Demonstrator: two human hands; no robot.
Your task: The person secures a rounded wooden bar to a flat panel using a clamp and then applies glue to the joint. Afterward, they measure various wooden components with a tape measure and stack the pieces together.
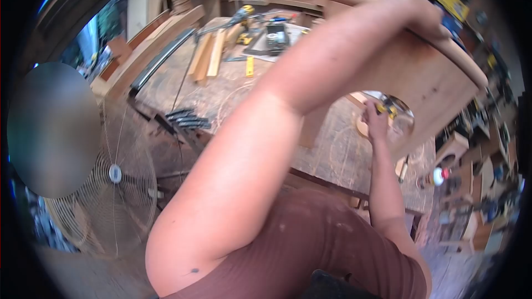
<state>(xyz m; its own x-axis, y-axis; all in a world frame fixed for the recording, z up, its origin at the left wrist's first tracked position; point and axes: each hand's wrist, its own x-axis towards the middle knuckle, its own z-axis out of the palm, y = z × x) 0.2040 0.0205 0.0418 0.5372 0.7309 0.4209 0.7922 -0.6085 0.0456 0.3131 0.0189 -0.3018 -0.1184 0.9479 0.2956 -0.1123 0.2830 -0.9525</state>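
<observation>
My left arm reaches across the view to a wooden panel (pixel 435 91) standing tilted on the workbench. My left hand (pixel 429 21) is closed over the rounded wooden rail (pixel 466 65) along its top; the fingertips are mostly hidden. Low in the panel is a large rounded opening. At that opening my right hand (pixel 376 123) is closed round a yellow-and-black tool (pixel 390 112), whose exact kind I cannot make out. A pale curved piece of wood (pixel 362 128) shows just beside that hand.
The workbench (pixel 233 97) carries a yellow drill (pixel 244 16), wood strips (pixel 213 52), a dark device (pixel 276 37) and several black clamps (pixel 188 118). A fan (pixel 115 174) stands at left, near a person with a blurred head. A bottle (pixel 435 177) is at right.
</observation>
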